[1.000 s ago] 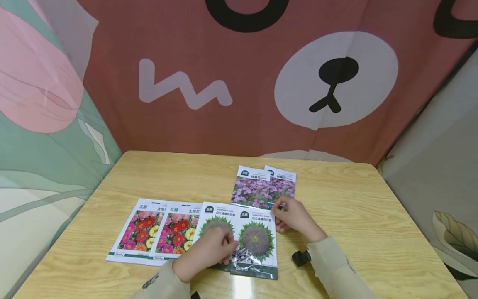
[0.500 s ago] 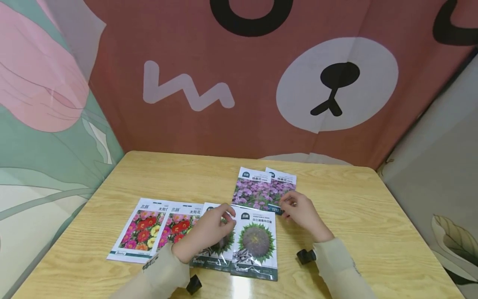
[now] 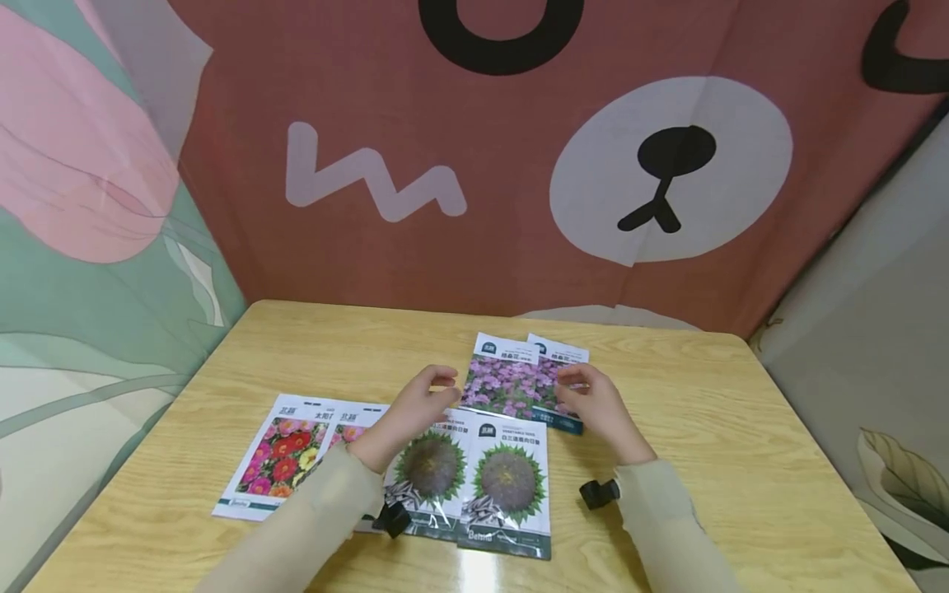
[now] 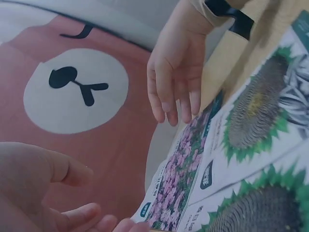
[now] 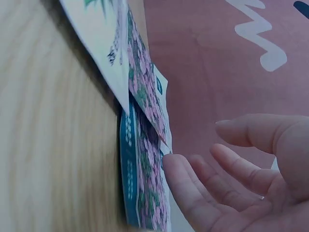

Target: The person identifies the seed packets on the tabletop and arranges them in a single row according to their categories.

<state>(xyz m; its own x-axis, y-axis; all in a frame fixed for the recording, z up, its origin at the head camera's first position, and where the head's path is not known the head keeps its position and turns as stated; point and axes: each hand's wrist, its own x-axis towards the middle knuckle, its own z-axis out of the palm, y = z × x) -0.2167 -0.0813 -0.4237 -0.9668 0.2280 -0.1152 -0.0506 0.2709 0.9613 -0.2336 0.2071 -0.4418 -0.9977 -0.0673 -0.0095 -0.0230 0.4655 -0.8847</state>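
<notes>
Two seed packets with purple flowers, a left one [image 3: 500, 383] overlapping a right one [image 3: 558, 418], lie toward the back of the table. My left hand [image 3: 421, 402] hovers just left of them, fingers loosely bent and nothing held. Over the right purple packet is my right hand [image 3: 599, 408], its thumb and fingers apart in the right wrist view. Below, two sunflower seed packets, one left [image 3: 432, 469] and one right [image 3: 507, 486], lie side by side, their tops over the purple packets' lower edge. My left forearm partly hides the left sunflower packet.
Two packets with red and yellow flowers, one outer [image 3: 278, 457] and one inner [image 3: 348, 432], overlap at the left; my left arm covers much of the inner one. The wooden table [image 3: 712, 445] ends at a reddish bear-print curtain [image 3: 371, 263].
My left hand has lifted off the sunflower packets and moved up toward the purple ones. My right hand has moved slightly up and right, onto the right purple packet in the head view.
</notes>
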